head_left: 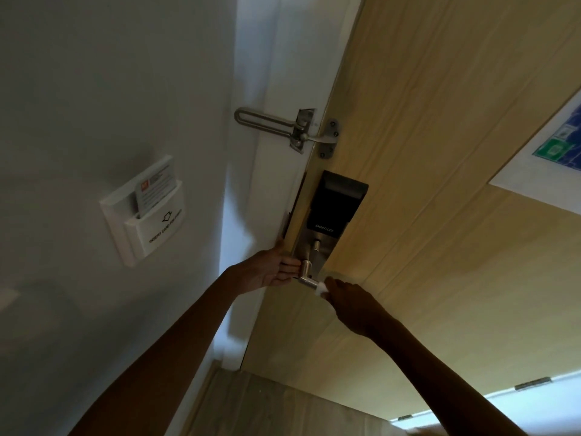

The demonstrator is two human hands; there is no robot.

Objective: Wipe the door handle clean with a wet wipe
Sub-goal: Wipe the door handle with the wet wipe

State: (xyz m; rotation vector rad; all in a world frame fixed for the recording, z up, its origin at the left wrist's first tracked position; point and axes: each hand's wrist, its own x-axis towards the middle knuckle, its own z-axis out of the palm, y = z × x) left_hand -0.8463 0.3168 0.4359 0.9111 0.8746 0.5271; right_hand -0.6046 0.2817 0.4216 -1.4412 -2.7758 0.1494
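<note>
A silver lever door handle (306, 280) sticks out from a steel plate under a black smart lock (334, 202) on the pale wooden door (440, 152). My left hand (273, 270) rests against the door's edge, its fingers touching the handle's base. My right hand (349, 302) pinches a small white wet wipe (321, 289) and presses it on the lever's outer end. Most of the wipe is hidden under my fingers.
A metal swing-bar guard (283, 127) bridges the white door frame and the door above the lock. A white key-card holder (146, 209) with a card in it hangs on the left wall. A notice (553, 152) is fixed to the door at right. Wood floor lies below.
</note>
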